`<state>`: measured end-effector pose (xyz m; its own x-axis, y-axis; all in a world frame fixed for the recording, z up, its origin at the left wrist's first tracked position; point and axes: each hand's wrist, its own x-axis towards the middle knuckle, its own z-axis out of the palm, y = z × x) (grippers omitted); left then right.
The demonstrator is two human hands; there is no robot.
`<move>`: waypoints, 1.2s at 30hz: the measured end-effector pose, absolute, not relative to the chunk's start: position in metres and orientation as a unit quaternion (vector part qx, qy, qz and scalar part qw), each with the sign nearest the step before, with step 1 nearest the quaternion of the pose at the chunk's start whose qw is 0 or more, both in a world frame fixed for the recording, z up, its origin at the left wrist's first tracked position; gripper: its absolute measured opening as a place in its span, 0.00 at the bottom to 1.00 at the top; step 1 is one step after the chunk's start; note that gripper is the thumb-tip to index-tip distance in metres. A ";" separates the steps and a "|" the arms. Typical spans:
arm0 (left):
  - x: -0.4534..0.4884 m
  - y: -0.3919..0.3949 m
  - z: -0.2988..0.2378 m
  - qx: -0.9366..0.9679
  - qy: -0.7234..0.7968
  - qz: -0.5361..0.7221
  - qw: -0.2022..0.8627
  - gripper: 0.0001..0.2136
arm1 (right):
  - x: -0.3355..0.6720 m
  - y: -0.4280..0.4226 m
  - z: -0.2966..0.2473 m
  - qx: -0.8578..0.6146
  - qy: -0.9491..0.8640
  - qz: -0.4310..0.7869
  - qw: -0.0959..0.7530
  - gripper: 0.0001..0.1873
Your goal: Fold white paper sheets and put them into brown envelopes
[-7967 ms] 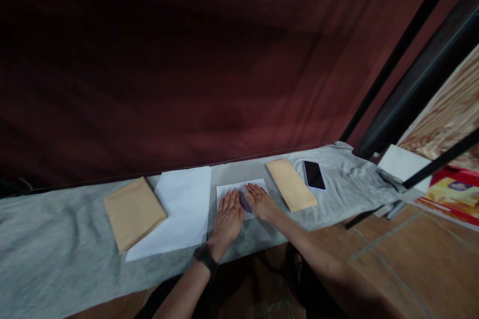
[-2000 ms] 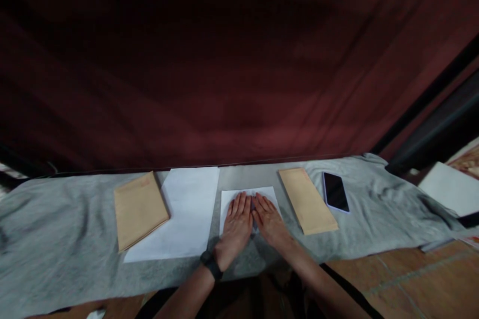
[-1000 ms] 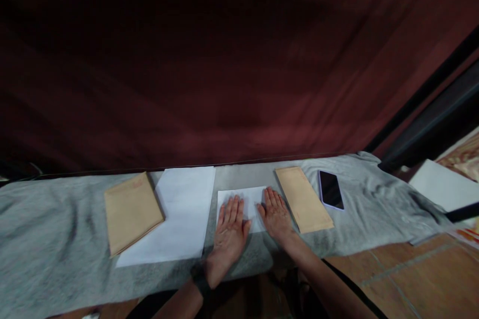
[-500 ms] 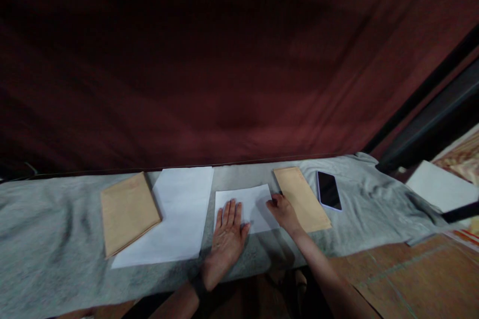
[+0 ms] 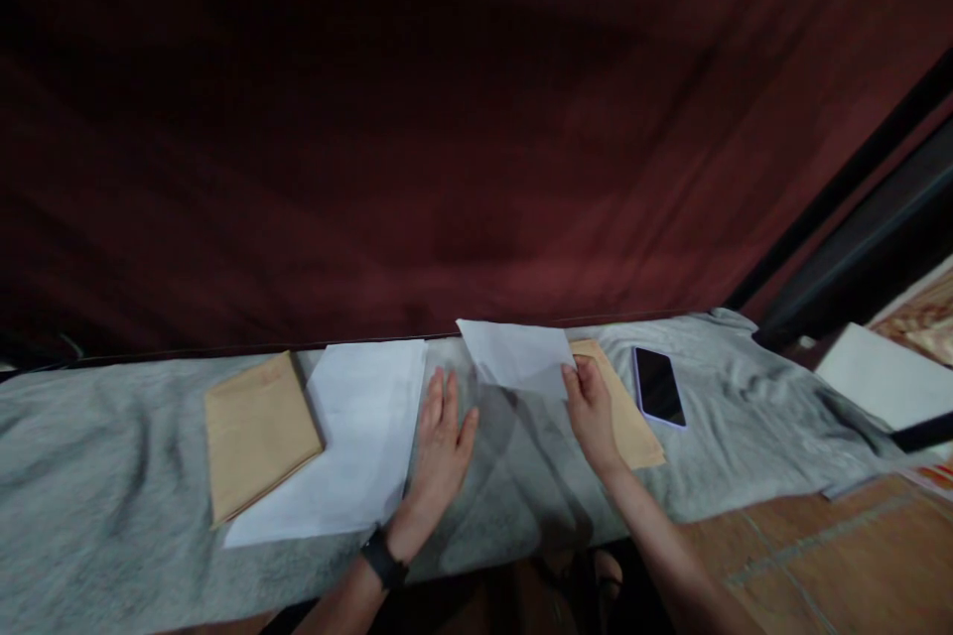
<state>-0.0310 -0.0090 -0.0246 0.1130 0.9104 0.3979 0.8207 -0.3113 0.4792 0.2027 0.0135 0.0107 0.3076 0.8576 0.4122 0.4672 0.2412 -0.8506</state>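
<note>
A folded white sheet of paper [image 5: 517,354] is lifted off the grey cloth, tilted, its right edge pinched in my right hand [image 5: 591,412]. My left hand [image 5: 443,442] is open, fingers extended and holding nothing, just right of a stack of white paper [image 5: 357,446]. Partly on that stack lies a brown envelope bundle [image 5: 260,437]. Another brown envelope [image 5: 621,407] rests behind and beside my right hand, which covers part of it.
A phone [image 5: 659,387] with a purple edge lies right of the envelope. Grey cloth [image 5: 96,476] covers the long narrow surface. A dark red hanging fabric [image 5: 476,169] rises behind it. At the far right is a white board-like object [image 5: 885,372].
My right hand has raised the folded paper off the cloth and moved it up and right. My left hand has come off the paper and shifted slightly left.
</note>
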 end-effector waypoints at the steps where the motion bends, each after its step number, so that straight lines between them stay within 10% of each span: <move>1: -0.034 -0.006 -0.018 0.729 0.584 0.347 0.089 0.30 | 0.203 0.009 0.018 -0.581 -0.571 0.152 0.560 0.14; 13: -0.070 0.020 -0.005 0.681 0.563 0.434 0.177 0.19 | 0.171 -0.050 0.007 -0.409 -0.895 0.068 0.167 0.14; 21: -0.031 -0.004 -0.029 0.886 0.418 0.167 0.111 0.21 | 0.159 -0.066 -0.006 -0.346 -0.928 0.062 0.125 0.18; 36: -0.032 0.032 -0.038 0.889 0.445 0.099 0.040 0.24 | 0.153 -0.081 -0.005 -0.357 -0.924 0.092 0.105 0.17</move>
